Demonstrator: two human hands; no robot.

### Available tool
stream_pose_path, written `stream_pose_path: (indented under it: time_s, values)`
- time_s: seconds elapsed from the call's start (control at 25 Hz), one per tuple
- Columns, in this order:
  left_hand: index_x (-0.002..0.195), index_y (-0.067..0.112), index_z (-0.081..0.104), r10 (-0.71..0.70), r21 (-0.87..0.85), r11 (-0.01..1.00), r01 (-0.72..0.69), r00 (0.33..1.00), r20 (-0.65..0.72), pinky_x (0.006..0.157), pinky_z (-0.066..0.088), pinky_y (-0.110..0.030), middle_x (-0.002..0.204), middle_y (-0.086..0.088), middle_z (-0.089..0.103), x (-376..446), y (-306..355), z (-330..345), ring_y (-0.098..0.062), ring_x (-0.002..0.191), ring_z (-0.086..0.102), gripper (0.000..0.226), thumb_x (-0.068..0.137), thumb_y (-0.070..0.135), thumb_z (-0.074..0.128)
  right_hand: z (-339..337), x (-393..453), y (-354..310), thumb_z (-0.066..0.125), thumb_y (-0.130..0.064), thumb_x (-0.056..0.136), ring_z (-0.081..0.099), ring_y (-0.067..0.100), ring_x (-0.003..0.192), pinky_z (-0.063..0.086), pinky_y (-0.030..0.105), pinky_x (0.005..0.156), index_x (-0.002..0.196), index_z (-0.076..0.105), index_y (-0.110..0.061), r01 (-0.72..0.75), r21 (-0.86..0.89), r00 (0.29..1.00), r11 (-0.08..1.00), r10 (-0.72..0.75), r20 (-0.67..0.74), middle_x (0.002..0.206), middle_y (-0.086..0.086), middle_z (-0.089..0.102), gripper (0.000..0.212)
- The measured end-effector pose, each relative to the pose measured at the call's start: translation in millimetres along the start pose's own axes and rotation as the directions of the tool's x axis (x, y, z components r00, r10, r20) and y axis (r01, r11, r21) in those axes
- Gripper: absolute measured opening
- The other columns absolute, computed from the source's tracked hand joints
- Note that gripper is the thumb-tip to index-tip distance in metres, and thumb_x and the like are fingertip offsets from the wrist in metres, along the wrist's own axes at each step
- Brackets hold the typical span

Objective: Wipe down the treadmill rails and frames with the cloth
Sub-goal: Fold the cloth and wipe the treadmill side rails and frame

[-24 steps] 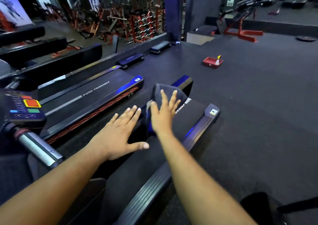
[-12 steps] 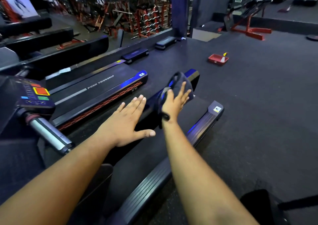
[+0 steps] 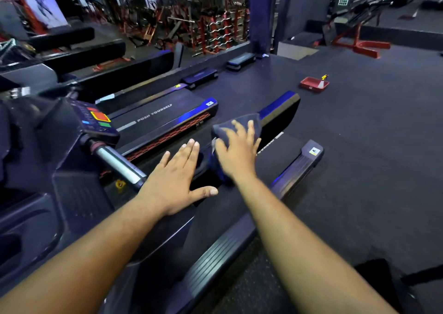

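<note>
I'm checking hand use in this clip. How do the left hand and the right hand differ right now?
The right hand presses the dark cloth on the treadmill's left rail; the left hand is bare. The right hand looks motion-blurred, the left hand sharp. The right hand reaches farther forward than the left hand. Both lie palm down, fingers extended.

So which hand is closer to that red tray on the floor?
Right. The right hand presses the dark cloth on the treadmill's left side rail, on the side toward the red tray. The left hand lies flat beside it, farther away.
</note>
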State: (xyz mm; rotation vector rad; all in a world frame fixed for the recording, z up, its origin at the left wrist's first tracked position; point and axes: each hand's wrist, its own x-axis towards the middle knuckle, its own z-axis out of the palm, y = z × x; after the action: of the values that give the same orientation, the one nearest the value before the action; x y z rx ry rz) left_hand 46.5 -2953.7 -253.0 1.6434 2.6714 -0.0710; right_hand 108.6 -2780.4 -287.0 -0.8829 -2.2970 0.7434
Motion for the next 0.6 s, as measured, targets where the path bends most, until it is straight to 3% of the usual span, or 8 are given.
stream_pose_path:
  time_s: [0.12, 0.16, 0.24, 0.32, 0.4, 0.52, 0.56, 0.6]
  values:
    - [0.154, 0.016, -0.021, -0.014, -0.020, 1.000, 0.014, 1.000, -0.007, 0.125, 0.001, -0.042, 0.164, 0.001, -0.022, -22.2, -12.3, 3.1, -0.011, 0.153, -0.013, 0.125, 0.063, 0.098, 0.002, -1.6, -23.8, 0.7, 0.040, -0.053, 0.090, 0.005, 0.024, 0.153, 0.004, 0.066, 0.116, 0.138, 0.055, -0.032, 0.211, -0.116, 0.974, 0.970, -0.199, 0.106, 0.157, -0.003, 0.036, 0.055]
    - [0.155, 0.016, -0.021, -0.020, -0.022, 1.000, 0.019, 1.000, -0.014, 0.125, 0.001, -0.042, 0.164, 0.000, -0.021, -30.0, -16.4, 3.8, -0.012, 0.153, -0.012, 0.124, 0.064, 0.098, 0.003, -8.2, -6.0, 3.3, 0.039, -0.053, 0.093, 0.006, 0.023, 0.153, 0.004, 0.067, 0.116, 0.139, 0.054, -0.034, 0.194, -0.161, 0.977, 0.968, -0.176, 0.119, 0.157, -0.003, 0.037, 0.052]
    - [0.155, 0.015, -0.020, -0.037, -0.015, 0.999, 0.036, 0.999, -0.027, 0.125, 0.002, -0.043, 0.165, -0.001, -0.019, -46.2, -23.7, 5.5, -0.013, 0.153, -0.011, 0.123, 0.065, 0.096, 0.004, -15.1, 13.9, -2.5, 0.043, -0.049, 0.096, 0.005, 0.023, 0.153, 0.003, 0.068, 0.117, 0.138, 0.055, -0.033, 0.025, -0.178, 0.996, 0.984, -0.009, 0.087, 0.158, -0.002, 0.035, 0.047]
    - [0.156, 0.013, -0.018, -0.054, -0.004, 0.999, 0.054, 0.998, -0.043, 0.125, 0.002, -0.044, 0.166, -0.003, -0.018, -60.3, -28.5, 7.2, -0.015, 0.154, -0.011, 0.125, 0.065, 0.096, 0.002, 0.6, -15.2, -22.1, 0.044, -0.048, 0.095, 0.003, 0.025, 0.153, 0.004, 0.069, 0.117, 0.139, 0.054, -0.029, -0.071, -0.137, 0.996, 0.988, 0.077, 0.037, 0.160, -0.001, 0.032, 0.049]
    - [0.156, 0.011, -0.017, -0.082, 0.012, 0.997, 0.083, 0.995, -0.047, 0.125, 0.001, -0.045, 0.166, -0.005, -0.019, -78.7, -39.2, 8.0, -0.016, 0.154, -0.011, 0.128, 0.062, 0.097, -0.001, 22.8, -77.2, -56.7, 0.037, -0.053, 0.092, 0.005, 0.025, 0.153, 0.003, 0.068, 0.116, 0.143, 0.050, -0.029, 0.133, -0.108, 0.988, 0.985, -0.124, 0.091, 0.159, -0.002, 0.032, 0.057]
    - [0.155, 0.012, -0.019, -0.111, 0.025, 0.993, 0.112, 0.993, -0.030, 0.125, 0.000, -0.047, 0.166, -0.004, -0.019, -105.6, -51.7, 9.1, -0.014, 0.153, -0.013, 0.131, 0.059, 0.099, -0.002, 19.3, -102.6, -53.1, 0.031, -0.064, 0.087, 0.018, 0.023, 0.151, 0.001, 0.064, 0.117, 0.144, 0.048, -0.030, 0.517, -0.222, 0.848, 0.826, -0.462, 0.259, 0.154, -0.004, 0.041, 0.068]
    - [0.155, 0.012, -0.019, -0.122, 0.026, 0.992, 0.123, 0.992, -0.027, 0.125, 0.000, -0.048, 0.166, -0.003, -0.019, -116.5, -57.0, 9.1, -0.014, 0.153, -0.013, 0.130, 0.058, 0.099, -0.002, 14.5, -86.3, -50.1, 0.030, -0.066, 0.086, 0.025, 0.022, 0.149, 0.003, 0.065, 0.117, 0.141, 0.052, -0.030, 0.549, -0.270, 0.833, 0.791, -0.491, 0.256, 0.149, -0.004, 0.047, 0.069]
    - [0.155, 0.013, -0.020, -0.133, 0.031, 0.990, 0.134, 0.991, -0.025, 0.124, 0.000, -0.049, 0.166, -0.003, -0.019, -124.9, -61.2, 8.5, -0.014, 0.153, -0.013, 0.130, 0.058, 0.098, -0.003, 10.0, -69.0, -48.4, 0.029, -0.067, 0.086, 0.030, 0.022, 0.146, 0.006, 0.066, 0.118, 0.135, 0.057, -0.030, 0.488, -0.304, 0.872, 0.818, -0.440, 0.215, 0.142, -0.005, 0.053, 0.067]
